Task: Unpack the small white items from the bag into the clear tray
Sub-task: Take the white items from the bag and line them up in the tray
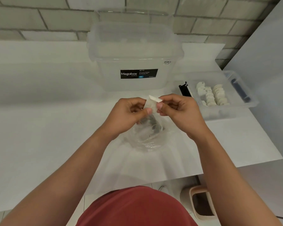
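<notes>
Both hands meet above the white counter in front of me. My left hand (pixel 129 113) pinches a small clear wrapper (pixel 149 105), and my right hand (pixel 178 110) pinches a small white item (pixel 155 99) that sticks out of the wrapper's top. Under the hands lies a crumpled clear plastic bag (pixel 145 136) with some dark bits inside. The clear tray (pixel 245 108) stands to the right on the counter and holds several small white items (pixel 211 95) lined up in rows.
A large clear lidded storage box (pixel 136 51) labelled Megabox stands just behind my hands. A black object (pixel 185 90) leans at the tray's left end, and a dark one (pixel 240 90) lies along its right side. A beige bin (pixel 201 203) sits on the floor below the counter's edge.
</notes>
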A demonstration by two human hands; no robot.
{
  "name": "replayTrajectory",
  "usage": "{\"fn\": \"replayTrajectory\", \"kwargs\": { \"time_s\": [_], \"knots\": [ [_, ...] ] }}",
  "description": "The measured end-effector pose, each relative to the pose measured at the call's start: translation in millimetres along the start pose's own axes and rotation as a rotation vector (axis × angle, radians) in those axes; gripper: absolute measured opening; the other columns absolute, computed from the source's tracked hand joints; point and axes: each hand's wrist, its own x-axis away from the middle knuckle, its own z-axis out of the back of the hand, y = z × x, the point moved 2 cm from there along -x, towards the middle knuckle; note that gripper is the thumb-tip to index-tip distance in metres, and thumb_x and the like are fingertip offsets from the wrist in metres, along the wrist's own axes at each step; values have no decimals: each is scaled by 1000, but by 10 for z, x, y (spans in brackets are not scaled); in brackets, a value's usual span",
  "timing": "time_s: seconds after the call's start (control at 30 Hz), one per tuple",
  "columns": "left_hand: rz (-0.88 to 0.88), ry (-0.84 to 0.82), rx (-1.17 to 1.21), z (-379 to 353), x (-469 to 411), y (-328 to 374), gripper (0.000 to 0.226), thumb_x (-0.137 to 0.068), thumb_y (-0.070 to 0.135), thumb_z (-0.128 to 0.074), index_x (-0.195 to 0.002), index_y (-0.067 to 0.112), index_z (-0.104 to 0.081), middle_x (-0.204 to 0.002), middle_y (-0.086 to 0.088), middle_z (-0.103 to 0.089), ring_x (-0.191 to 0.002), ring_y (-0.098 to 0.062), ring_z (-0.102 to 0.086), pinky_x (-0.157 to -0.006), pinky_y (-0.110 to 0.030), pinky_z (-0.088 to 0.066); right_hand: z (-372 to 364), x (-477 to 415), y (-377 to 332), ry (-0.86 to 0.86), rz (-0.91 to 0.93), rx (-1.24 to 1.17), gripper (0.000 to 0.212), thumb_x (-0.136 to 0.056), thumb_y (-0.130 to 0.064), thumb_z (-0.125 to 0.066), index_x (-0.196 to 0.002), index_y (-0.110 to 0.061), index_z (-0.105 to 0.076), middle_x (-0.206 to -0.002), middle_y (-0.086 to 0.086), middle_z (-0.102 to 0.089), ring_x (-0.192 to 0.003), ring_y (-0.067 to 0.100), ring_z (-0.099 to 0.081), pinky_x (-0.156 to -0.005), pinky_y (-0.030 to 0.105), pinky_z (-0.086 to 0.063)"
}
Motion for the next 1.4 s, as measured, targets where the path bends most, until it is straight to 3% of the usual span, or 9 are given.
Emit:
{"fn": "replayTrajectory", "kwargs": {
  "time_s": [0.13, 0.27, 0.37, 0.5, 0.6, 0.8, 1.03, 1.23, 1.4],
  "knots": [
    [-7, -19, -79, -71, -51, 80, 12, -90, 18, -73, -101, 23, -77, -86, 7, -76, -72, -7, -68, -62, -24, -52, 217, 32, -116, -74, -18, 150, 35, -88, -23, -79, -122, -30, -72, -107, -13, -73, -91, 8, -72, -85, 23, -56],
    [-56, -44, -196, -214, -148, 208, 12, -88, 23, -76, -98, 30, -78, -84, 15, -75, -73, -6, -65, -66, -19, -49, 493, -15, -223, -105, 39, 319, 14, -93, -24, -74, -106, -26, -78, -84, -22, -72, -74, 2, -67, -68, 14, -47],
    [-66, -58, -230, -409, -231, 315, 10, -87, 26, -77, -96, 31, -78, -79, 18, -72, -73, -4, -65, -65, -18, -49, 760, -40, -248, -130, 72, 448, 8, -93, -23, -74, -96, -28, -79, -82, -17, -74, -75, 7, -68, -69, 23, -51],
    [-94, 64, -265, -746, -385, 363, 21, -84, 34, -79, -104, 35, -74, -93, 16, -72, -82, -2, -66, -73, -18, -50, 1241, -127, -253, 0, 115, 552, 8, -93, -24, -72, -94, -30, -78, -81, -21, -73, -75, 3, -67, -68, 13, -47],
    [-215, 75, -456, -1043, -478, 375, 25, -86, 38, -75, -110, 36, -70, -106, 19, -66, -96, -1, -61, -75, -22, -49, 1664, -292, -201, 148, 145, 634, 9, -95, -27, -70, -95, -33, -76, -88, -22, -72, -80, -2, -64, -67, 7, -42],
    [-368, 61, -743, -1582, -577, 450, 33, -94, 47, -62, -123, 33, -68, -124, 19, -58, -116, -5, -51, -83, -32, -53, 2216, -752, 150, 148, 83, 787, 11, -97, -24, -67, -100, -25, -78, -99, -9, -72, -79, 6, -62, -81, 26, -49],
    [-417, 163, -792, -1737, -629, 355, 6, -91, 26, -72, -93, 25, -77, -97, 12, -68, -87, -11, -65, -60, -34, -57, 2198, -1113, 657, -331, -154, 889, 7, -90, -23, -75, -95, -26, -80, -90, -18, -70, -83, -3, -60, -73, 14, -45],
    [-426, 191, -780, -1766, -629, 350, 4, -89, 22, -73, -90, 23, -78, -93, 10, -69, -82, -12, -66, -59, -35, -57, 2069, -1326, 1037, -165, -170, 1005, 11, -90, -25, -68, -88, -32, -77, -103, 1, -73, -101, 22, -64, -85, 40, -58],
    [-441, 198, -788, -1771, -631, 339, 5, -90, 22, -72, -90, 22, -77, -93, 9, -69, -81, -13, -66, -59, -36, -57, 2046, -1338, 1085, -119, -148, 1037, 7, -90, -29, -69, -89, -33, -75, -105, 4, -72, -97, 25, -65, -82, 43, -59]
  ]
}}
